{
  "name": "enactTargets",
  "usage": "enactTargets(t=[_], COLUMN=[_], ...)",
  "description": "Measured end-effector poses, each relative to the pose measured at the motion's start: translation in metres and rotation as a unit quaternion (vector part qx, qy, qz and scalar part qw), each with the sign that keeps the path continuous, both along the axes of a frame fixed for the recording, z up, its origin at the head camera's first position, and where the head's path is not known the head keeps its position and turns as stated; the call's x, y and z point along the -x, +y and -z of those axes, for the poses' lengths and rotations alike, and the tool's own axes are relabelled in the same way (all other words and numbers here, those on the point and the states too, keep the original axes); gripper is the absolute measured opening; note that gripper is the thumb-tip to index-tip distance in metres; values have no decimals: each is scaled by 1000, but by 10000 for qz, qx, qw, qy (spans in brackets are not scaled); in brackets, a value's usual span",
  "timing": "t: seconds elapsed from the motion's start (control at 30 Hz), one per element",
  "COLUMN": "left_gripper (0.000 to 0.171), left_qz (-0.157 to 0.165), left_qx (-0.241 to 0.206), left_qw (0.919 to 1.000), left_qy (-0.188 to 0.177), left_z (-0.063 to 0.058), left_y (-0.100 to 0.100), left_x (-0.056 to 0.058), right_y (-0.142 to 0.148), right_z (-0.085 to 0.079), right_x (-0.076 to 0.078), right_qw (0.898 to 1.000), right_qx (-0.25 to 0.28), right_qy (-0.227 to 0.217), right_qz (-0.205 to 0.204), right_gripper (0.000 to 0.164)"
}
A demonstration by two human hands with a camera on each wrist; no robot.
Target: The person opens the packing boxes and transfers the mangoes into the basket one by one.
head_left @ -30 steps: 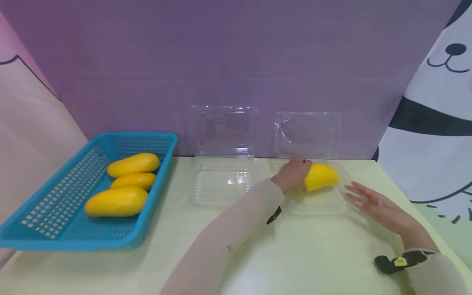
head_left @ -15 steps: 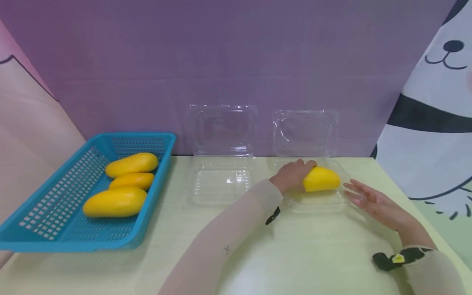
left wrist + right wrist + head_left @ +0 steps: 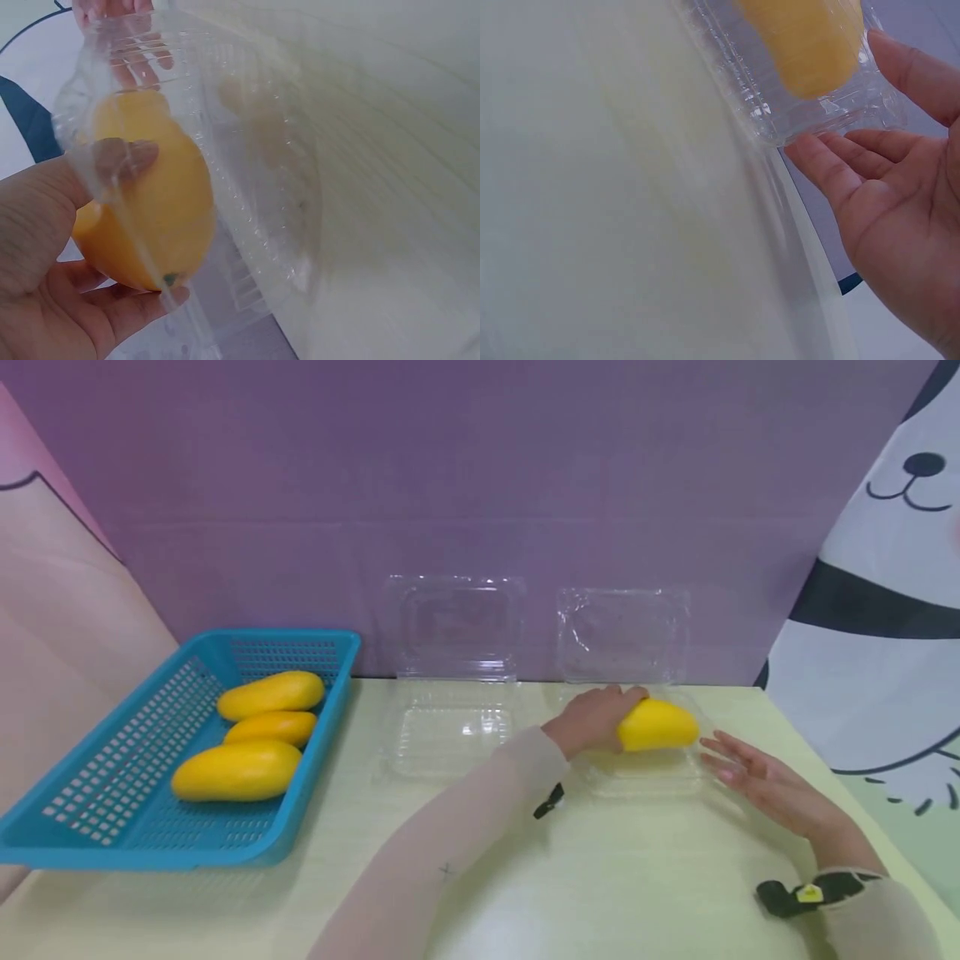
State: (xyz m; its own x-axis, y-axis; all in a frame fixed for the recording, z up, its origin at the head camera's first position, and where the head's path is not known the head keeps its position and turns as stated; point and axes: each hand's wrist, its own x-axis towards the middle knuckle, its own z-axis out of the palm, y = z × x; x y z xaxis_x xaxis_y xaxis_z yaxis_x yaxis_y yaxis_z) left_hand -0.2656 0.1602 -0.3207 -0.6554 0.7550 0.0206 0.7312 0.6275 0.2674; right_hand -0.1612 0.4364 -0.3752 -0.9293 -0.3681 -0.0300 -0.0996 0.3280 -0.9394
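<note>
A yellow mango (image 3: 658,725) lies lengthwise in the bottom half of the right-hand clear plastic clamshell box (image 3: 645,785). My left hand (image 3: 596,720) grips its left end, thumb on one side and curled fingers on the other. In the left wrist view a dark stem spot shows on the mango (image 3: 165,195) near those fingertips. My right hand (image 3: 780,789) is at the right end of the box, with fingers extended. In the right wrist view its fingertips are right at the box's edge, and the mango's narrower end points toward them.
A second clear clamshell box (image 3: 453,743) stands with its lid raised, left of the first. Farther left, a blue perforated basket (image 3: 281,835) holds three yellow mangoes (image 3: 238,770). A purple backdrop (image 3: 450,485) rises behind the table (image 3: 600,877).
The mango has shifted slightly right inside the box, with my left hand following along. My right hand has stayed nearly in place at the box's end.
</note>
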Motion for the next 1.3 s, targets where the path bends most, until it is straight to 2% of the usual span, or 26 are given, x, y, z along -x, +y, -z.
enactTargets(t=[0.3, 0.47, 0.6, 0.8, 1.03, 1.3], left_gripper=[80, 80, 79, 78, 80, 81], left_qz=[222, 218, 284, 443, 189, 15], left_qx=[-562, -661, -723, -776, -657, -578], left_qw=[9979, 9975, 9969, 9957, 9975, 9983], left_qy=[235, 92, 126, 234, 160, 5], left_z=[-12, -26, -36, -43, -51, -60], left_y=[-30, -48, -61, -83, -117, -153], left_x=[4, 2, 1, 2, 3, -2], right_y=[1, 2, 1, 2, 5, 10], right_z=[2, 2, 2, 4, 5, 4], right_x=[2, 3, 2, 1, 3, 1], right_qw=[9992, 9996, 9992, 9983, 9951, 9958], right_qx=[291, 169, 219, 395, 708, 622], right_qy=[122, 141, 221, 260, 355, 388], right_qz=[-225, -152, -236, -342, -600, -556], right_gripper=[61, 61, 61, 61, 61, 62])
